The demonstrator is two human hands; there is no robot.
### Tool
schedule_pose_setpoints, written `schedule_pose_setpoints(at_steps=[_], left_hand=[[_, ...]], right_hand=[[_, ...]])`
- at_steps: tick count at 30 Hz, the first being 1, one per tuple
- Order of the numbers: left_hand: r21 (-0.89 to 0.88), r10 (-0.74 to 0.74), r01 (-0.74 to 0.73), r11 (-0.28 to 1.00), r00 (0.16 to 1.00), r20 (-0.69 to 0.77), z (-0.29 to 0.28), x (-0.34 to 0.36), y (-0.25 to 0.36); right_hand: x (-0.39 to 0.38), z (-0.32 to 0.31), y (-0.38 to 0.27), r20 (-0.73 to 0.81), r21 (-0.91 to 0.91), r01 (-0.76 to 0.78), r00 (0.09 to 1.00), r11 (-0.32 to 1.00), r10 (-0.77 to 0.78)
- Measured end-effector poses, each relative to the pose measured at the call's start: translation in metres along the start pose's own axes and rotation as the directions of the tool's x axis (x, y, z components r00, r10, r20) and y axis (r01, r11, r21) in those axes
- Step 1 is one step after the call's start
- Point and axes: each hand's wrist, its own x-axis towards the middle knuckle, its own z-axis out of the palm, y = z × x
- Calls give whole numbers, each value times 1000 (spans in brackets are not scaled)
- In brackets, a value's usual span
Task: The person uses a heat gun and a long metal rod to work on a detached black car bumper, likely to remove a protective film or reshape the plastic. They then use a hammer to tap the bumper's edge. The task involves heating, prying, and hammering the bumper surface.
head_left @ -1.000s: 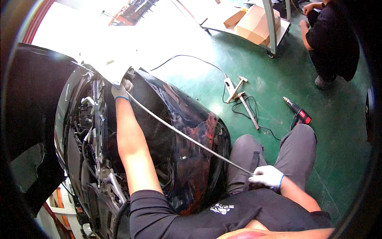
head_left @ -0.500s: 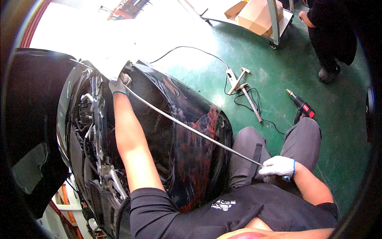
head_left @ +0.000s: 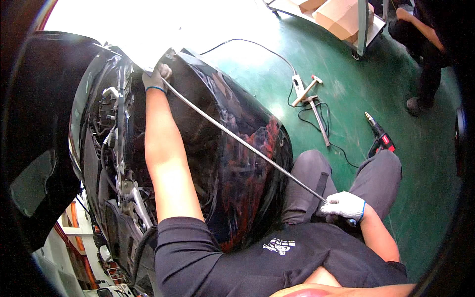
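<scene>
A long, thin metal rod (head_left: 242, 143) slants across the dark car body (head_left: 203, 128), its far end bent near my left hand. My left hand (head_left: 157, 77), in a pale work glove, is closed round the rod at the far side of the car's open front. Beyond that hand, the tip of the rod is hidden. My right hand (head_left: 345, 206), in a white glove, grips the rod's near end in front of my waist. Scuffed reddish patches (head_left: 262, 136) mark the car panel under the rod.
On the green floor (head_left: 425, 198) lie two hammers (head_left: 317, 119), a white power strip (head_left: 298, 85) with a black cable, and a red-and-black heat gun (head_left: 381, 136). A wheeled cart (head_left: 363, 29) carries cardboard boxes (head_left: 339, 19). Another person (head_left: 420, 44) stands at the upper right.
My view has shifted slightly, so the floor tools and cart sit differently in it. Both hands keep their grip on the rod. The other person's forearm has come into view.
</scene>
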Motion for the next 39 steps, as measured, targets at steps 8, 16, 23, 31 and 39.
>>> schedule_pose_setpoints(at_steps=[8, 16, 23, 31, 39], left_hand=[[-65, -32, 35, 997, 998, 55, -11, -1, 3], [-8, -53, 53, 999, 997, 49, -14, 4, 2], [-26, -42, 42, 999, 999, 13, -10, 6, 4], [-29, -41, 42, 999, 998, 49, -20, 12, -11], [12, -31, 31, 999, 998, 46, -19, 11, -8]], right_hand=[[-3, -7, -4, 67, -21, -26, 997, 999, 28], [8, 15, 21, 66, -18, 107, 992, 994, -105], [8, 18, 13, 117, -1, 39, 992, 999, -38], [12, 62, 17, -199, -234, 94, 970, 968, -142], [19, 82, 23, -282, -169, 94, 949, 981, -139]])
